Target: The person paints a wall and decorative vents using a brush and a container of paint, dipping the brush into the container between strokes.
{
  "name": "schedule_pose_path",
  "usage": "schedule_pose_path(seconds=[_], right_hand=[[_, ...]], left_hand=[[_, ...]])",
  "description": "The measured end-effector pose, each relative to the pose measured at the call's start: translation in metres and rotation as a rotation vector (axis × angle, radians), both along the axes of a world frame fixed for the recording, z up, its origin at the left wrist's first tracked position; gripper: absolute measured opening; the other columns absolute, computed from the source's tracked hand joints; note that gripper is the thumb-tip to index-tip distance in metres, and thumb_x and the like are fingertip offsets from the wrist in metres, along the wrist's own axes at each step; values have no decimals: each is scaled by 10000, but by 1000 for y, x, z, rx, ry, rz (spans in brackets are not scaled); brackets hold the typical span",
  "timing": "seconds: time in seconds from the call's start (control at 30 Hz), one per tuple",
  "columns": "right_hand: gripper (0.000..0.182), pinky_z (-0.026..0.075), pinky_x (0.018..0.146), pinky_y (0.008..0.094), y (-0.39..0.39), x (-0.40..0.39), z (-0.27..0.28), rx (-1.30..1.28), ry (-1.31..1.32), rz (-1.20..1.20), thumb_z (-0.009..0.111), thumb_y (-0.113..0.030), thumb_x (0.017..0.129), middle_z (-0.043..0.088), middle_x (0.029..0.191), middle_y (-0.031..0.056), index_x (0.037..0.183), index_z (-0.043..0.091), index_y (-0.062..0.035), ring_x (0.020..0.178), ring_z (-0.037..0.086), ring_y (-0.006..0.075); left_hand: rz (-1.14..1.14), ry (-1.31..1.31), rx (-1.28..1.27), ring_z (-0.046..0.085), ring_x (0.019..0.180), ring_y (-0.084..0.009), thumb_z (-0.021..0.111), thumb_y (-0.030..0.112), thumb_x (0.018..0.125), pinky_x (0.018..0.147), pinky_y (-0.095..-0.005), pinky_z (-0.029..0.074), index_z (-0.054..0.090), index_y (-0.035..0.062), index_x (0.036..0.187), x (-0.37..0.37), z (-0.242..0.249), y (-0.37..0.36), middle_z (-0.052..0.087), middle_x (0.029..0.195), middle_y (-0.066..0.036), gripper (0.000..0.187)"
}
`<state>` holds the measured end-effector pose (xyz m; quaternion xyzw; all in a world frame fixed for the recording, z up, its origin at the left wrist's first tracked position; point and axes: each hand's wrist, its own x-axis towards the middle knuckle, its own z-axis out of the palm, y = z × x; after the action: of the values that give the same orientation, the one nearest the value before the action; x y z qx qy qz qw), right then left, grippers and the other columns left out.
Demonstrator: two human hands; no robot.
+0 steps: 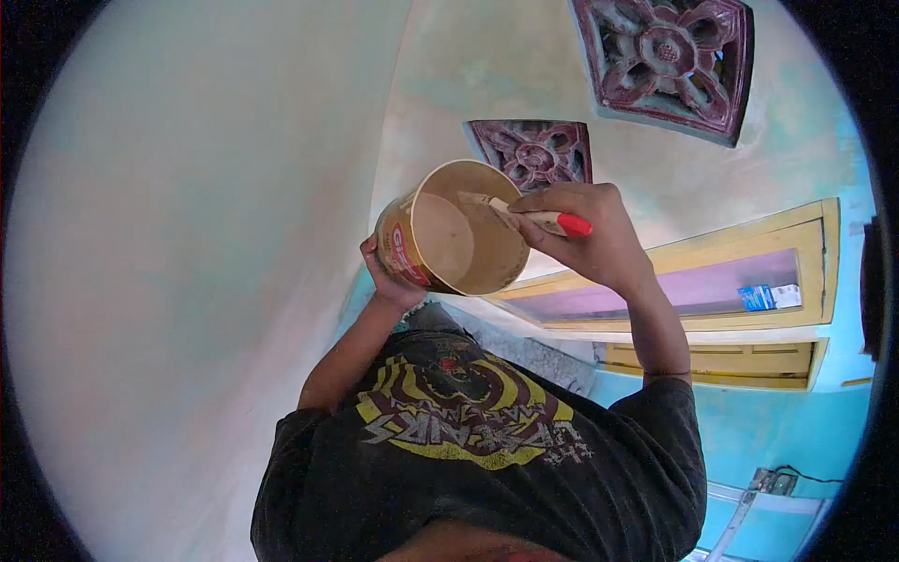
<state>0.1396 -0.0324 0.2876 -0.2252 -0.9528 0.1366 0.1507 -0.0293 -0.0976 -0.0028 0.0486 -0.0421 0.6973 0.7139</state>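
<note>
My left hand is wrapped round the lower side of a round paint bucket with a red label, holding it up tilted so its mouth faces me. Pale beige paint covers the bottom and coats the inner wall. In my right hand is a paintbrush with a wooden, red-ended handle, pinched between thumb and fingers. Its bristles reach inside the bucket, near the inner wall above the paint.
A patchily painted wall rises close on the left. Carved maroon vent blocks, one large and one smaller, sit in the wall ahead. To the right is a yellow-framed window with a blue-and-white box on it.
</note>
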Motion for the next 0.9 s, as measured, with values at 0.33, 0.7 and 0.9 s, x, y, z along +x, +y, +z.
schedule_pose_path(seconds=[0.33,0.7,0.9], right_hand=[[183,557,649,352,5,4,-7,49,-40,-113,801,-196,830,737,845,116,948,759,-63,732,717,292],[170,558,661,359,13,19,-26,-67,124,-225,776,-243,845,740,858,130,928,768,-94,732,720,287],[137,561,695,308,12,20,-30,-97,206,-250,790,-130,851,750,844,129,905,752,-10,752,731,211]], left_hand=[[48,86,-125,434,1391,-352,417,700,831,1130,-567,369,400,193,1520,-1,-5,-4,433,1538,-102,856],[51,-9,-91,459,1370,-328,420,651,867,1116,-568,384,448,179,1493,-5,-16,-5,483,1505,-90,784],[73,17,-100,473,1356,-329,430,632,874,1110,-562,393,458,176,1486,-9,-7,-4,492,1494,-98,764]])
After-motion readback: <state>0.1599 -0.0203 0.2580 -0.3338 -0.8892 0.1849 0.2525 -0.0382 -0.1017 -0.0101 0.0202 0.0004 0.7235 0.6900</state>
